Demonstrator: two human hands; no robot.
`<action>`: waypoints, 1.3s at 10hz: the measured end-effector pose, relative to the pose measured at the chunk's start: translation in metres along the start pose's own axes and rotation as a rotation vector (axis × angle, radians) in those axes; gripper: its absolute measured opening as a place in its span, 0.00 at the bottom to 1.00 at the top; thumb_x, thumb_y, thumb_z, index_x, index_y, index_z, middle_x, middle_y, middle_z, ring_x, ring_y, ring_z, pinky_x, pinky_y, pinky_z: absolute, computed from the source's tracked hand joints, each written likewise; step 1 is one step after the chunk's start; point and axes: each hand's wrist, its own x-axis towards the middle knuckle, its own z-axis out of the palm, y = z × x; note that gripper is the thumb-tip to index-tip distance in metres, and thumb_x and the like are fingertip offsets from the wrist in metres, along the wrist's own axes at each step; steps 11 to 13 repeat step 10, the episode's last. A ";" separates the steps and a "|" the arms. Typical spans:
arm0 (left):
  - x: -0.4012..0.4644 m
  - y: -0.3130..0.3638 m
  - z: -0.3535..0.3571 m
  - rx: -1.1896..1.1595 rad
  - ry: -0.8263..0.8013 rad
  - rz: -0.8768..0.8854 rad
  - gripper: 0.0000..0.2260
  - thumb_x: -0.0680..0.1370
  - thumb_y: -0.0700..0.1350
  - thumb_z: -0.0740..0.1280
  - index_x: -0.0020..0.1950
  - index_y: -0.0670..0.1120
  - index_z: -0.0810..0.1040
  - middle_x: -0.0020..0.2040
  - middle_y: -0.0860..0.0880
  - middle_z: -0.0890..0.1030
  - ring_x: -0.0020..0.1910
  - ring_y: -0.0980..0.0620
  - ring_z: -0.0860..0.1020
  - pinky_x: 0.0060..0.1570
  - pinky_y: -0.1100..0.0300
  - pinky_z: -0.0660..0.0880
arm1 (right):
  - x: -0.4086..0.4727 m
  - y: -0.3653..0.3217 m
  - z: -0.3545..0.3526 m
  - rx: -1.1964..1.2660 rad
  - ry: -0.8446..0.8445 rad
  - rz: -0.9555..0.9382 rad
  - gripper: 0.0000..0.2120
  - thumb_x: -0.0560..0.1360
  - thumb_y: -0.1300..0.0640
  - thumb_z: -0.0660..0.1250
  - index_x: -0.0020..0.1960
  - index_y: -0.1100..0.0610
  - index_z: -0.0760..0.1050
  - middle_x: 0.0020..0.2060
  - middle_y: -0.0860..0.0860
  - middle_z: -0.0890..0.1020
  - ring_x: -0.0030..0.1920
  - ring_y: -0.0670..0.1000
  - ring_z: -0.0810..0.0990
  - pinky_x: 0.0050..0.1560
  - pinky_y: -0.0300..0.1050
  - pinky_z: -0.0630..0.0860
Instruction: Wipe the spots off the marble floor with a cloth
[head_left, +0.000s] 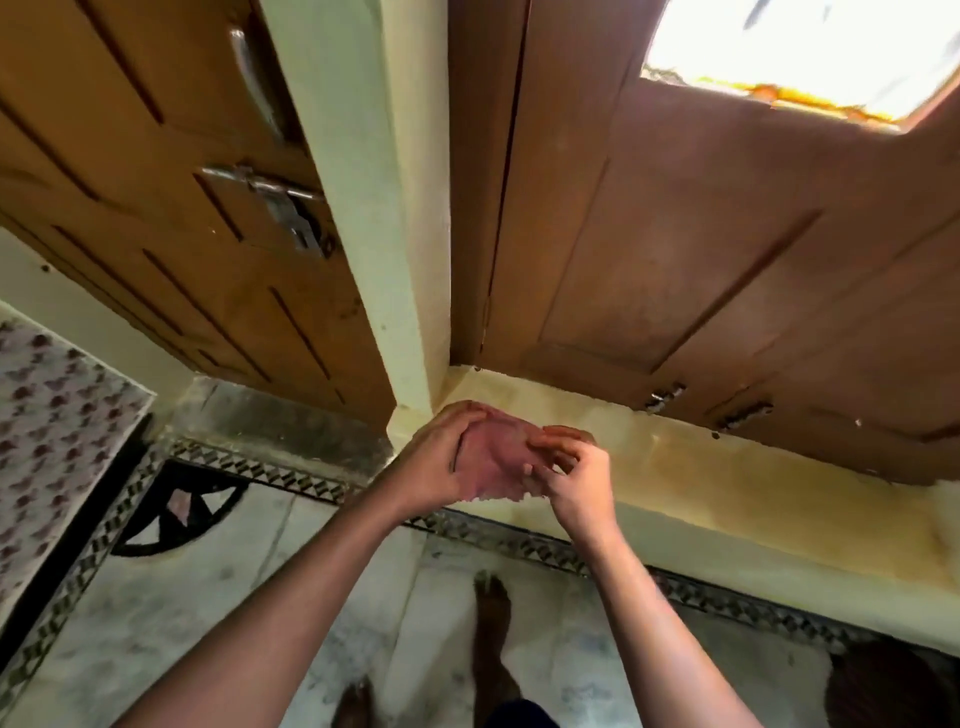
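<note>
Nearest the camera, two bare feet stand on the marble floor (182, 613), one foot (491, 623) forward of the other, which is blurred at the lower edge. The floor is pale and veined, with a patterned black-and-white border strip (291, 475) running along its far edges and a dark curved inlay (176, 509) in the left corner. A dark brown patch (878, 686) lies on the floor at lower right; what it is cannot be determined.

Both forearms extend forward and meet above the border strip. The left hand (436, 462) has its fingers curled over the upper left edge of a pink cloth (491, 462). The right hand (571, 483) pinches the cloth's right edge, fingers bent and close together. The cloth is held in the air between the two hands, spread partly flat, clear of the floor.

Beyond the hands, a yellowish wall base (727, 483) shows staining. Above it stand two brown wooden doors: the left door (156, 208) carries a metal latch (291, 208), the right door (701, 260) is panelled. A pale pillar (374, 208) separates them
</note>
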 end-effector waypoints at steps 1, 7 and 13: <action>0.047 -0.022 0.015 -0.049 0.031 -0.053 0.38 0.68 0.59 0.72 0.73 0.40 0.76 0.73 0.46 0.74 0.72 0.52 0.73 0.73 0.70 0.66 | 0.048 0.016 0.005 -0.012 0.003 0.077 0.22 0.68 0.76 0.77 0.44 0.47 0.84 0.56 0.57 0.85 0.55 0.55 0.86 0.61 0.56 0.84; 0.133 -0.133 0.092 0.249 -0.111 -0.370 0.32 0.78 0.37 0.69 0.82 0.51 0.67 0.85 0.47 0.62 0.83 0.45 0.62 0.72 0.46 0.73 | 0.169 0.110 0.082 -0.431 -0.253 -0.081 0.28 0.71 0.41 0.65 0.59 0.60 0.86 0.60 0.60 0.86 0.64 0.64 0.83 0.63 0.59 0.81; 0.093 -0.087 0.026 -0.415 0.497 -0.378 0.12 0.78 0.29 0.67 0.51 0.45 0.83 0.48 0.52 0.86 0.46 0.60 0.84 0.48 0.64 0.79 | 0.117 0.026 0.086 -0.117 -0.111 -0.055 0.19 0.73 0.69 0.71 0.44 0.44 0.84 0.45 0.42 0.88 0.49 0.49 0.86 0.55 0.49 0.82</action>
